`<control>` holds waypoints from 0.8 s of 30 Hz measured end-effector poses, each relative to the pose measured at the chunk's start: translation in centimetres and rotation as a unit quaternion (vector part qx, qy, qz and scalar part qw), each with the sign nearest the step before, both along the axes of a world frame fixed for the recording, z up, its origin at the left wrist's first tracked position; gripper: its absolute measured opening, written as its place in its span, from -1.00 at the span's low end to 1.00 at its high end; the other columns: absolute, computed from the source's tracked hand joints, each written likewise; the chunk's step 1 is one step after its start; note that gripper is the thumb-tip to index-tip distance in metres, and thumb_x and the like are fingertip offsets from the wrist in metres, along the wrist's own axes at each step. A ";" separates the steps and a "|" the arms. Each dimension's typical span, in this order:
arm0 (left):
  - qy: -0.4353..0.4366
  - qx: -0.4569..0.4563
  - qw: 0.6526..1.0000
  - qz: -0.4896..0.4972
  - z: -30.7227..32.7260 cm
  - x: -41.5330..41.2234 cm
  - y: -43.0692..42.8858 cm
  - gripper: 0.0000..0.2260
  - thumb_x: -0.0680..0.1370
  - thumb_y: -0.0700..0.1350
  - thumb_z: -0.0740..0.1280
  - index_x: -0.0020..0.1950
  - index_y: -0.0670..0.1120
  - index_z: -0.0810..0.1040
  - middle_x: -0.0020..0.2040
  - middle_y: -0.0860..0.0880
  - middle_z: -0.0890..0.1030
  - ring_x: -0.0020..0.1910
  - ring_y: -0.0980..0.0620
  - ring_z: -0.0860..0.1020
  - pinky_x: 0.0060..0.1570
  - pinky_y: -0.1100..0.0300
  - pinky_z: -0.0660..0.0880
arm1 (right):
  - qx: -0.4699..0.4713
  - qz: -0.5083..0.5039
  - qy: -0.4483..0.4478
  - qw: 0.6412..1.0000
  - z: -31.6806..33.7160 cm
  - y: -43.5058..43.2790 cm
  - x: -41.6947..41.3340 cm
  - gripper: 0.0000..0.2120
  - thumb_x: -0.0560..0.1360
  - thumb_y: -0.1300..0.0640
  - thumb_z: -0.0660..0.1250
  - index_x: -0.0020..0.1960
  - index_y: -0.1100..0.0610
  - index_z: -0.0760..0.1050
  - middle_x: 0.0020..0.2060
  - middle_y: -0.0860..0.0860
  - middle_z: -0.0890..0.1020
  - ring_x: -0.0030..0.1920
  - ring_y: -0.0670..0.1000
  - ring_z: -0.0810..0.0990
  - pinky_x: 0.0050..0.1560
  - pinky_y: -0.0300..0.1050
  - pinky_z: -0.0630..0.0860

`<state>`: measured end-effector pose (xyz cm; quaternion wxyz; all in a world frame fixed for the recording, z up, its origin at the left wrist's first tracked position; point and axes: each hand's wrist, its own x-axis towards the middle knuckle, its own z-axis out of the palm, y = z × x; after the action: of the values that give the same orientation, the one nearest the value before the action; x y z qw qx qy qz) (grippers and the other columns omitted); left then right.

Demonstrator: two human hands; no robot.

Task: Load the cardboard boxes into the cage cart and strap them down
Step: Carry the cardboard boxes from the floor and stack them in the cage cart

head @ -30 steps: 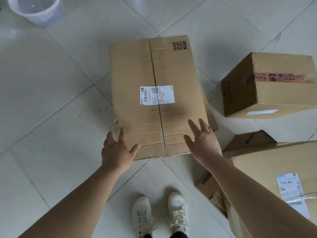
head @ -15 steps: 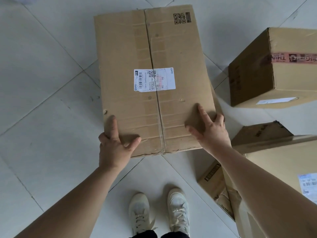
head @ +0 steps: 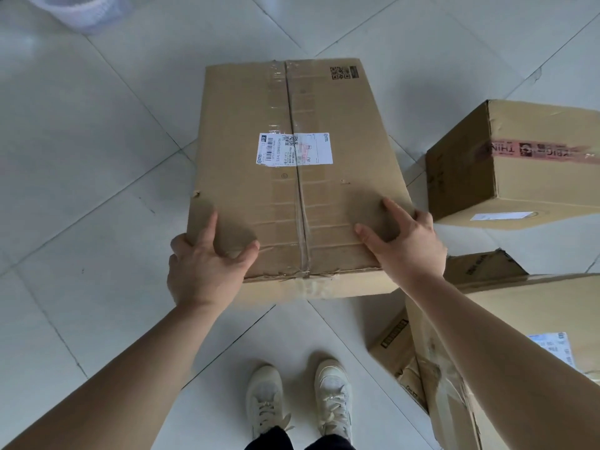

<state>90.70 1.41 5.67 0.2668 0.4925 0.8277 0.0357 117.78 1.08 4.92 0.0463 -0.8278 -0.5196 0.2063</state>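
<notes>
A long taped cardboard box (head: 292, 118) with a white shipping label lies in front of me on the tiled floor. My left hand (head: 204, 267) grips its near left corner, thumb on top and fingers wrapped over the left edge. My right hand (head: 406, 245) grips its near right corner, fingers over the right edge. The box's near face now shows below my hands. No cage cart or strap is in view.
A second box (head: 526, 177) with red tape sits to the right. A large box (head: 552, 313) with a label lies at the near right, over a flatter box (head: 480, 264). A white basket (head: 81, 11) stands at the far left. My shoes (head: 298, 397) are below.
My hands went from hovering above the box to gripping its near corners. The near end of the box has come up a little, and its front face has come into sight.
</notes>
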 end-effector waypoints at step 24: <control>0.023 0.076 0.965 0.249 33.7 -10.3 -14.0 -0.35 0.40 0.38 0.24 0.45 0.23 0.22 0.29 -0.11 0.35 0.16 -0.19 0.49 0.08 0.01 0.41 | 0.047 0.276 0.021 0.960 35.5 -0.3 -13.5 -0.40 0.38 -0.41 0.21 0.36 -0.23 0.32 0.22 0.06 0.40 0.08 0.13 0.55 0.11 -0.02 0.46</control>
<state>80.43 -12.54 39.35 0.1919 0.2903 0.9250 0.1524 104.23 0.82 40.45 0.0380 -0.6447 -0.7358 0.2038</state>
